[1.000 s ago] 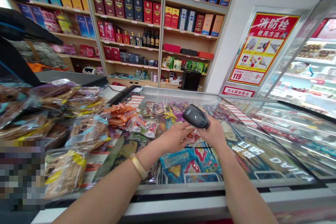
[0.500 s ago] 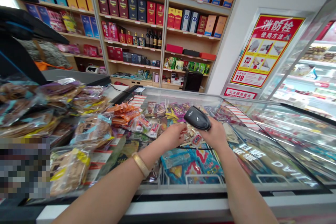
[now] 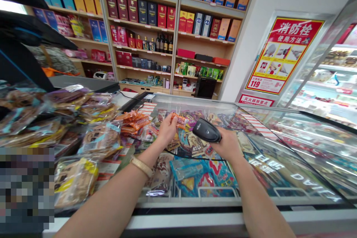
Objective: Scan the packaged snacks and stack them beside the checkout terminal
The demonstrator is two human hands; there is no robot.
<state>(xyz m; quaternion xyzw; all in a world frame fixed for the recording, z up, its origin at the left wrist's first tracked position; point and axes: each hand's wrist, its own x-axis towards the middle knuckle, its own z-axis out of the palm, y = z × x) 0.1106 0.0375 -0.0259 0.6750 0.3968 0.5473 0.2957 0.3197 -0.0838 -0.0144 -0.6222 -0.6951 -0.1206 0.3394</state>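
My right hand point(image 3: 227, 144) grips a black handheld barcode scanner point(image 3: 206, 130) over the glass-topped freezer chest point(image 3: 279, 171). A thin black cable runs from the scanner across the glass. My left hand point(image 3: 166, 129), with a gold bracelet on its wrist, holds a small orange-red snack packet point(image 3: 180, 119) just left of the scanner's nose. More small snack packets point(image 3: 192, 145) lie on the glass below both hands.
Bagged pastries point(image 3: 92, 137) and orange packets point(image 3: 134, 122) are piled on the left of the freezer. Wooden shelves point(image 3: 167, 33) of boxed liquor and bottles stand behind. A red fire-hydrant poster point(image 3: 281, 54) and an open chiller point(image 3: 329, 78) are at the right.
My left hand has lifted up and away from the right hand, now holding an orange-red packet beside the scanner. The scanner hand shifted slightly lower.
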